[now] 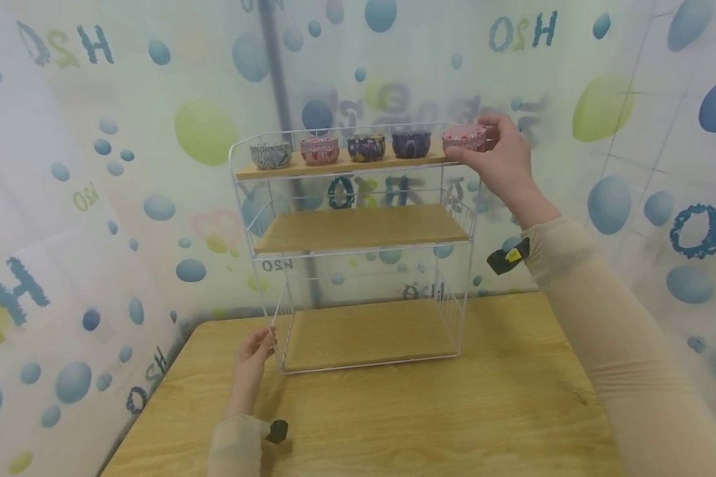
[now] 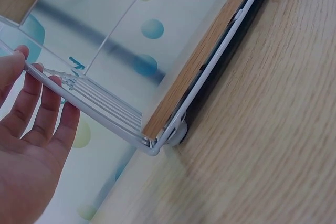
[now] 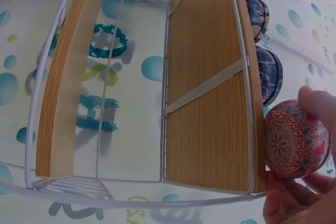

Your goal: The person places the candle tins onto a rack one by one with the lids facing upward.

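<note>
A white wire rack (image 1: pixel 364 228) with three wooden shelves stands on the table. At the right end of its top shelf, my right hand (image 1: pixel 510 162) holds a small round red-patterned tin (image 3: pixel 291 142) between thumb and fingers. The tin seems to meet the shelf edge in the right wrist view. Low on the rack's left side, my left hand (image 1: pixel 249 364) grips the front wire post (image 2: pixel 79 98), thumb on one side and fingers on the other. Along the top shelf sit a grey tin (image 1: pixel 272 156), a pink-red tin (image 1: pixel 320 151), a dark floral tin (image 1: pixel 366 148) and a navy tin (image 1: pixel 411 144).
The wooden table (image 1: pixel 429 417) extends in front of the rack and to both sides. A curtain (image 1: pixel 155 132) printed with blue and green drops hangs close behind. A thin wire rail runs along the top shelf's back and ends.
</note>
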Tool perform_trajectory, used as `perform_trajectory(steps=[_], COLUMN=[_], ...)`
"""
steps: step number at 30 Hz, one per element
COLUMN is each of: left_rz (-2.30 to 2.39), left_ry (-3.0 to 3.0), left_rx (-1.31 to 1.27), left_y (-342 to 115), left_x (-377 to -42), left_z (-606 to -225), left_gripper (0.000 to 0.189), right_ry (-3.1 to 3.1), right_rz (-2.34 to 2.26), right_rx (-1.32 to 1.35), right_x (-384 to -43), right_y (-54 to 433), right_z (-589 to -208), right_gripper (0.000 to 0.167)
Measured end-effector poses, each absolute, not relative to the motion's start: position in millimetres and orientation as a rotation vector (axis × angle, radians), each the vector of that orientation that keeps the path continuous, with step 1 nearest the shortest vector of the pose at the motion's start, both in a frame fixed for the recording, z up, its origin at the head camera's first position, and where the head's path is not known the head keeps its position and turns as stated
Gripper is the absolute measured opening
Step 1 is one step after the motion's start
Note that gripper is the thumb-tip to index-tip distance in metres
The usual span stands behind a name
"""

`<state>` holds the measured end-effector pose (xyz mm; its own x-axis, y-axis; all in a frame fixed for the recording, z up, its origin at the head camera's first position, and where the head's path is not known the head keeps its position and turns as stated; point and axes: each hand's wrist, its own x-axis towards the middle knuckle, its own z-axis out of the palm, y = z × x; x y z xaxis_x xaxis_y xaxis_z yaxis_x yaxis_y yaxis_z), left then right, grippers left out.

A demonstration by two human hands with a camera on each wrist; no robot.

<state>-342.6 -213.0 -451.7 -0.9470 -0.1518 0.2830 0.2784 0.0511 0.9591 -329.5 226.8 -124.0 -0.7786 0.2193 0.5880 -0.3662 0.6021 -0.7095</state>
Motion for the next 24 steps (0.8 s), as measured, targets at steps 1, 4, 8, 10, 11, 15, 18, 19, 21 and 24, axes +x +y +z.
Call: perform_trajectory(steps=[1,4,8,10,11,15,18,19,21,24], left_rz=[-1.961,-1.945,-1.936,-1.935,-1.933,-1.919,-1.909,-1.909,-1.913,-1.92], left_ry=[-2.031,-2.049,-2.06,-2.055,-2.055,-2.062,-2.081,-2.083,-2.083,-2.074], left_rx=[-0.131,-0.142,-0.151,-0.152,-0.15,-0.149,-0.157,-0.161,-0.164,-0.162], left_y=[-213.3,-214.5,-215.9,-216.0,-216.2,-216.7,-217.3,-217.3,-217.2,-216.9], left_x=[-342.9,-343.8,-344.8,-345.0,-345.2,-345.6,-345.5,-345.3,-345.0,-344.7], left_z=[-451.9,-452.6,-453.5,-453.6,-453.8,-454.4,-454.8,-454.7,-454.6,-454.4], left_gripper=[0.032,0.034,0.032,0.031,0.03,0.029,0.028,0.028,0.026,0.024], right_ry=[-2.177,-2.179,-2.192,-2.202,-2.206,-2.214,-2.213,-2.212,-2.213,-2.228], right_rz=[1.155,1.137,1.121,1.116,1.114,1.085,1.044,1.027,0.992,0.953], right_rx=[0.114,0.103,0.089,0.082,0.079,0.071,0.071,0.074,0.082,0.085], right_x=[-330.0,-330.8,-331.5,-332.3,-332.8,-335.2,-336.4,-336.6,-336.8,-336.9], right_y=[227.0,226.3,224.5,224.3,224.2,224.6,225.1,225.3,225.4,225.3], right_z=[-123.8,-123.7,-123.1,-122.5,-122.3,-122.4,-123.1,-123.1,-122.9,-121.3], right_gripper=[0.079,0.078,0.079,0.08,0.08,0.08,0.08,0.079,0.079,0.079])
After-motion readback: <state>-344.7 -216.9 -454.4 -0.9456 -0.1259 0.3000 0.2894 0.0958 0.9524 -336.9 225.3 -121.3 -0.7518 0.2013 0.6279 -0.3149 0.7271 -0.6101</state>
